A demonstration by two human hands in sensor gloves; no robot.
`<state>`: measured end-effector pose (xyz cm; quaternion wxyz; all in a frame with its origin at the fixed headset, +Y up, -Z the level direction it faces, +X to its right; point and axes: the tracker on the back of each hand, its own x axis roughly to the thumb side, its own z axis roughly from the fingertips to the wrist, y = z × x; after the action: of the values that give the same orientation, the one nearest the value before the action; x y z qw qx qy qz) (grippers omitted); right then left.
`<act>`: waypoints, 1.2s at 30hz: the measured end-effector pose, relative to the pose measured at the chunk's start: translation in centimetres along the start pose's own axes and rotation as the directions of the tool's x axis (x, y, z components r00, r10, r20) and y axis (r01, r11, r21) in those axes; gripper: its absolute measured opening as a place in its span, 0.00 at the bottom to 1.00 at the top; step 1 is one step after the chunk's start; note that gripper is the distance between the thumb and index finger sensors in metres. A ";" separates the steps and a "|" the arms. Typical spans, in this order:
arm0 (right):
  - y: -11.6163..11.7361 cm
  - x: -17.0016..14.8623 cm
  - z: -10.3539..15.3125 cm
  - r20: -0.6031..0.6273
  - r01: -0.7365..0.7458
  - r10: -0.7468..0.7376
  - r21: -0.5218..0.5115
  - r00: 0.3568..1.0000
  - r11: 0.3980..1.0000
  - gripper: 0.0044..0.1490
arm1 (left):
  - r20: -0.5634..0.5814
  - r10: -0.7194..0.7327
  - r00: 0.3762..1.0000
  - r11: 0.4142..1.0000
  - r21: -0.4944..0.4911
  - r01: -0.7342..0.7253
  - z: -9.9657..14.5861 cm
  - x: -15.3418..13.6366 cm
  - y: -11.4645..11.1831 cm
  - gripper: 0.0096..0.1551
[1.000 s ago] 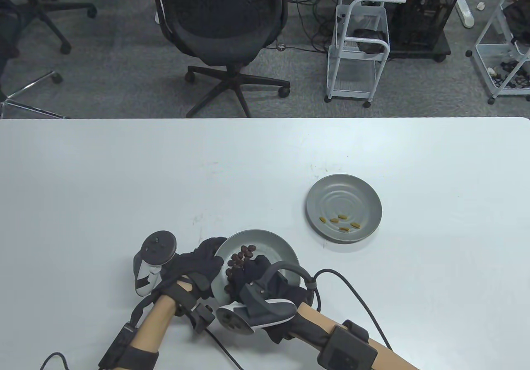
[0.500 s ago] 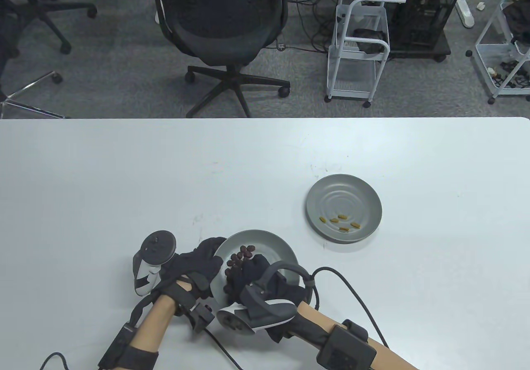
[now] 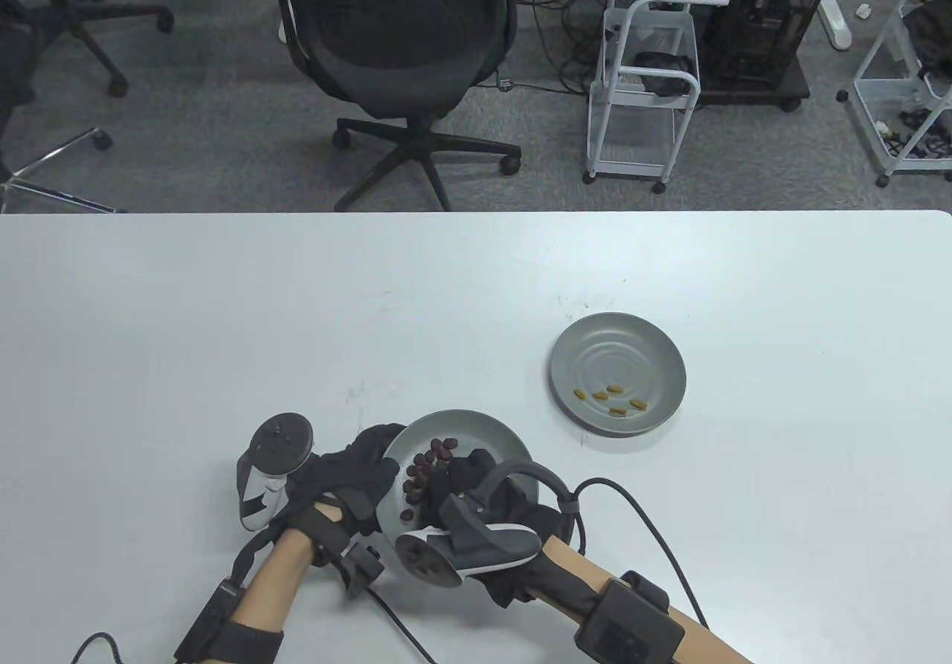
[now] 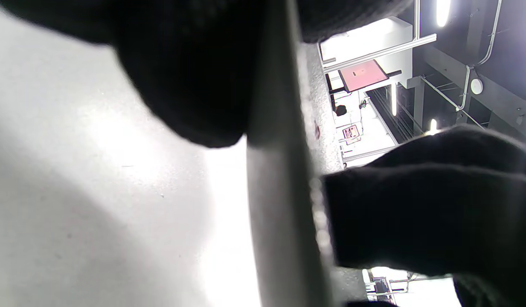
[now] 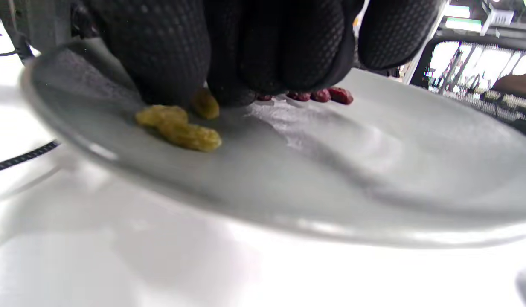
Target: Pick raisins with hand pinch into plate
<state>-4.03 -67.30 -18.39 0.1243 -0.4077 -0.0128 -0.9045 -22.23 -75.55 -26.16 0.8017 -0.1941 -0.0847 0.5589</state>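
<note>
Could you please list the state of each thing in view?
Near grey metal plate: tilted, left rim gripped by left hand.
Dark red beans: piled in near plate.
Yellow-green raisins: in near plate, under right hand fingers.
Far grey plate: flat, holding five yellow raisins.

table view evenly lit, sharp | wrist views blurred, glare-blown

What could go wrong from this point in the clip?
The right hand has its fingertips down among yellow raisins lying close together, so the pinch may lift several or none. The near plate looks tilted, with the left hand gripping its rim, so the dark beans could slide. A raisin might drop on the way to the far plate.
</note>
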 end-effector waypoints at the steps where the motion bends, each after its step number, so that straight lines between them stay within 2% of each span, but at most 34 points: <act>1: 0.0 0.2 0.0 0.003 -0.010 0.010 -0.007 1.000 1.000 0.30 | 0.005 0.001 1.000 1.000 0.011 -0.001 0.0 0.0 0.0 0.33; 3: 0.0 0.4 0.0 0.015 -0.013 0.014 -0.036 1.000 0.999 0.27 | 0.000 0.007 1.000 1.000 0.011 -0.007 -0.1 0.0 0.1 0.33; 10: 0.2 0.2 -0.1 0.025 -0.004 0.005 -0.040 1.000 0.999 0.27 | -0.003 0.011 1.000 1.000 0.009 -0.011 0.0 -0.1 0.1 0.33; 15: -0.7 -0.9 0.2 0.015 0.037 -0.036 -0.115 0.999 0.993 0.26 | -0.004 0.000 1.000 1.000 0.014 0.000 0.0 0.0 0.1 0.33; 18: -2.4 -4.0 0.8 -0.071 0.070 -0.088 -0.221 0.994 0.973 0.26 | -0.002 -0.014 1.000 1.000 0.017 0.014 0.0 0.0 0.2 0.33; 21: -2.7 -8.5 1.1 -0.194 0.096 -0.158 -0.295 0.968 0.951 0.26 | -0.003 -0.008 1.000 1.000 0.020 0.008 0.0 0.0 0.3 0.33; 25: 0.2 -15.3 0.9 -0.380 0.162 -0.273 -0.298 0.884 0.941 0.26 | 0.000 -0.011 1.000 1.000 0.020 0.011 0.0 0.0 0.3 0.33; 26: 2.0 -17.5 0.7 -0.451 0.179 -0.290 -0.273 0.844 0.945 0.26 | -0.001 -0.013 1.000 1.000 0.019 0.013 0.0 -0.1 0.3 0.33; 29: 5.9 -20.6 0.4 -0.581 0.192 -0.287 -0.220 0.762 0.956 0.26 | -0.005 -0.016 1.000 1.000 0.017 0.016 0.0 -0.1 0.2 0.33; 32: 9.4 -22.6 0.5 -0.663 0.234 -0.311 -0.206 0.681 0.950 0.25 | -0.005 -0.015 1.000 1.000 0.018 0.016 0.0 -0.1 0.2 0.33; 34: 10.8 -23.3 0.6 -0.698 0.244 -0.323 -0.214 0.639 0.946 0.25 | -0.005 -0.015 1.000 1.000 0.021 0.015 0.0 -0.1 0.2 0.33; 36: 11.9 -23.8 0.7 -0.730 0.235 -0.282 -0.170 0.623 0.957 0.25 | -0.008 -0.014 1.000 1.000 0.019 0.014 0.0 -0.1 0.2 0.33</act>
<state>14.41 -73.63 -36.47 -0.0245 0.0022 0.0071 -0.9997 -22.45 -75.63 -26.25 0.8077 -0.1880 -0.0777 0.5533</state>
